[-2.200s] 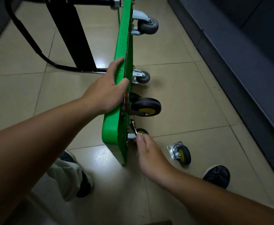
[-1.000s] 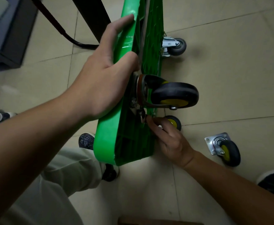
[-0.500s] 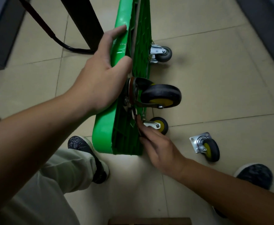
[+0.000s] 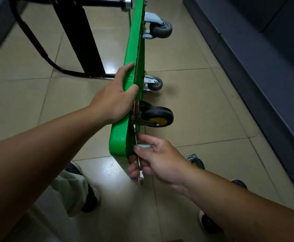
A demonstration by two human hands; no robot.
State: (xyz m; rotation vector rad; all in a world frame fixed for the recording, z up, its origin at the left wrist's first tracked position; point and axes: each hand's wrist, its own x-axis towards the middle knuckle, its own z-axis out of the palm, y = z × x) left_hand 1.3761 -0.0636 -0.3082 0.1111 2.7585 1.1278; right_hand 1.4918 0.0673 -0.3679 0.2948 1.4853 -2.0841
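A green plastic trolley deck [image 4: 130,49] stands on its long edge on the tiled floor. My left hand [image 4: 115,100] grips its upper edge, thumb on the wheel side. A black caster with a yellow hub [image 4: 156,117] sticks out from the deck's underside just below that hand. My right hand [image 4: 153,159] holds a slim metal wrench [image 4: 139,173] that runs up along the underside towards the caster's mounting plate. Two grey casters, one near [image 4: 155,83] and one far [image 4: 160,28], are fixed further along the deck.
A loose yellow-hubbed caster [image 4: 196,161] lies on the floor behind my right wrist. The trolley's black folding handle [image 4: 76,32] extends left. A dark cabinet base [image 4: 247,70] runs along the right. My shoes [image 4: 88,201] stand close below the deck.
The view has pulled back and up, showing the whole deck again. My right hand has slid down the wrench shaft towards its lower end. My left hand keeps its grip on the deck.
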